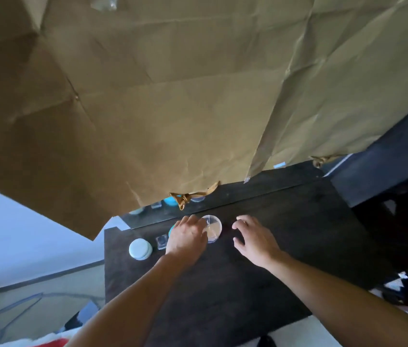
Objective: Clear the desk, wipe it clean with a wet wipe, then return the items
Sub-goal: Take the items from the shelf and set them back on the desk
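In the head view, my only one, the dark desk (248, 284) fills the lower middle of the frame, under a big sheet of creased brown paper (173, 96). My left hand (188, 237) lies at centre frame with its fingertips at the left rim of a clear round container (214, 227). I cannot tell whether they grip it or only touch it. My right hand (254, 237) is just right of the container, fingers spread and holding nothing.

Left of centre stand a small clear cube (162, 241) and a pale round jar (139, 249). A teal item (171, 229) peeks from under my left hand.

No wipe shows, so I judge this is item handling, clearing or returning. The next move calls for a firm hold on the container's rim, keeping clear of the cube.
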Demonstrator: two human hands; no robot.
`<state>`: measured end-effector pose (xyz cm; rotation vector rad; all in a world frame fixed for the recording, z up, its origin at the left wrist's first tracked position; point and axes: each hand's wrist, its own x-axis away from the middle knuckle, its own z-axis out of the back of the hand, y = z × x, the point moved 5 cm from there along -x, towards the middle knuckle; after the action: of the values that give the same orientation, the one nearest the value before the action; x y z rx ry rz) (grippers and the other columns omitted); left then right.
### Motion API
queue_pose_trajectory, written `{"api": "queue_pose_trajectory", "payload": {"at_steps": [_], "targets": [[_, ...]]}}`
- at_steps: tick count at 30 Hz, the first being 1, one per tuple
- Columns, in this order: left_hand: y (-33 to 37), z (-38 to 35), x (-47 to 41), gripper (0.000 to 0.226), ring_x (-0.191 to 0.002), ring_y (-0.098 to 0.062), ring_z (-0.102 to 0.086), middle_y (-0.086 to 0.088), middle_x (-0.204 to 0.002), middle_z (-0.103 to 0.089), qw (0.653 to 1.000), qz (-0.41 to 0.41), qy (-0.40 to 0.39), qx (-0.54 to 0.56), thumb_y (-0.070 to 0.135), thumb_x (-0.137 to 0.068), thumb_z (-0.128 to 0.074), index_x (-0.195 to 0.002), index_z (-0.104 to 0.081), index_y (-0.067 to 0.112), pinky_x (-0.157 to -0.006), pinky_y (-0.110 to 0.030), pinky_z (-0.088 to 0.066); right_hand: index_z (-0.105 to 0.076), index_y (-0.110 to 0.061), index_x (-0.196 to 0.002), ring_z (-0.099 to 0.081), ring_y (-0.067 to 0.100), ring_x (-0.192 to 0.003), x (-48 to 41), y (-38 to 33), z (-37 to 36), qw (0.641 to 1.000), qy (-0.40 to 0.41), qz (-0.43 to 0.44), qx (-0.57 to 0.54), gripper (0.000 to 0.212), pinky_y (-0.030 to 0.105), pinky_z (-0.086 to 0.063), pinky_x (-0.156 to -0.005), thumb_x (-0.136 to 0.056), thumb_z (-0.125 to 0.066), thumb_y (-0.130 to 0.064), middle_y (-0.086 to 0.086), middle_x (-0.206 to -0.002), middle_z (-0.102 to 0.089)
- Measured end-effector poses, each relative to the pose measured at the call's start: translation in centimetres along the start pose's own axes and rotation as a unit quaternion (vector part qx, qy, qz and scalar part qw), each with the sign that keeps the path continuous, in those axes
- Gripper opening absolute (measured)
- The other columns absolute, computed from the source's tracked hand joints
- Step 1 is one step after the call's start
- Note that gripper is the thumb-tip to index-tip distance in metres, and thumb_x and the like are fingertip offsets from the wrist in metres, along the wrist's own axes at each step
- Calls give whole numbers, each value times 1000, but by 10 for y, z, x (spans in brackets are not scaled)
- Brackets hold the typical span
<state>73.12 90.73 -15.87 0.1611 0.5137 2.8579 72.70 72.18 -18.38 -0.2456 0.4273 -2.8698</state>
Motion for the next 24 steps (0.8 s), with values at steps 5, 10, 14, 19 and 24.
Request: {"api": "queue_pose_trajectory", "payload": {"at_steps": [5, 10, 14, 19, 24], "targets": [[69, -5, -10, 19, -99, -21, -58, 1, -105, -60, 998, -67, -17, 1, 30, -92, -44, -101, -59, 22, -81, -35, -47, -58, -21, -112, -59, 16, -102, 52, 56, 35, 998, 26, -60, 0, 27, 30, -47, -80, -88, -55, -30, -6, -110, -60], [165, -18, -11, 20, -93, -23, -60, 1, -103, -60, 990, -137, -23, -7, 31, -92, -44, -99, -59, 22, -70, -32, -43, -58, -23, -111, -62, 14, -97, 126, 129, 70, 990, 65, -128, -2, 25, 28, -47, -79, -88, -55, -32, -7, -108, -62], [251, -37, 2, 20, -98, -24, -58, 1, -105, -60, 985, -172, -27, -3, 30, -92, -42, -100, -58, 21, -74, -34, -44, -57, -24, -111, -63, 16, -96, 190, 189, 96, 982, 85, -169, 3, 25, 24, -43, -74, -89, -54, -33, -4, -107, -62], [347, -68, 19, 22, -98, -25, -59, 0, -105, -61, 977, -213, -28, 0, 29, -92, -41, -102, -60, 21, -75, -33, -45, -58, -20, -113, -62, 19, -95, 259, 254, 122, 971, 119, -207, -21, 26, 29, -46, -76, -89, -55, -30, -1, -108, -62], [419, -83, 24, 23, -92, -21, -60, 3, -101, -61, 967, -251, -30, 14, 29, -94, -40, -102, -61, 23, -71, -30, -43, -58, -19, -114, -62, 21, -97, 303, 304, 143, 961, 140, -234, -44, 27, 33, -49, -79, -90, -54, -29, 0, -109, -61]]}}
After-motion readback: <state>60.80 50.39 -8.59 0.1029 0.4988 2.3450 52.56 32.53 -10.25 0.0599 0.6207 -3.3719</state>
